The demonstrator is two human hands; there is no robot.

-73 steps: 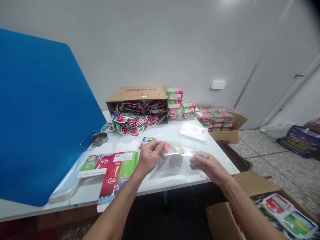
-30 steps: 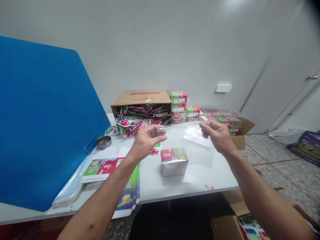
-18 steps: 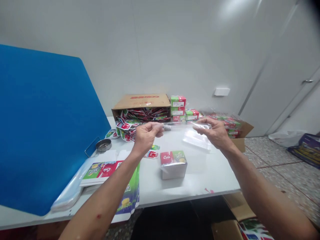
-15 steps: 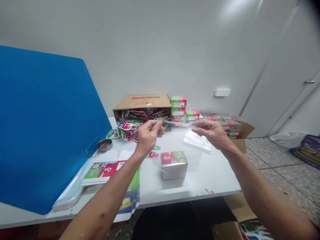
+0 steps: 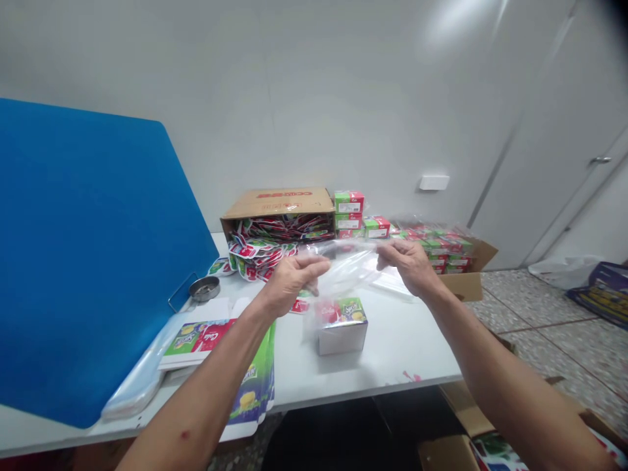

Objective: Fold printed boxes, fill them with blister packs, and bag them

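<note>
Across the middle of the white bench (image 5: 407,356), your two hands hold up a sheet of clear plastic film (image 5: 349,261) in front of you. Your left hand (image 5: 294,284) is partly curled, palm down, with its thumb and fingers pinched on the film's left side. Your right hand (image 5: 409,265) is curled in the same way on the right side, though the film's glare hides exactly where each fingertip closes. The film's long axis runs side to side between your hands, and its slack middle sags toward the bench.

Below that sag, a little closer to your left hand than your right, a small white carton (image 5: 342,340) sits upright, with Cola and Sprite labels on its top. The film appears to drape against the carton's top, blurring the Cola label.

To your left lie flat printed carton blanks (image 5: 196,340), a stack of clear bags (image 5: 132,392), a small metal tin (image 5: 205,288) and a blue partition panel (image 5: 83,261). Straight ahead, a cardboard box (image 5: 277,204) on its side holds die-cut printed cards (image 5: 284,229), beside stacked red-and-green cartons (image 5: 349,203).
</note>
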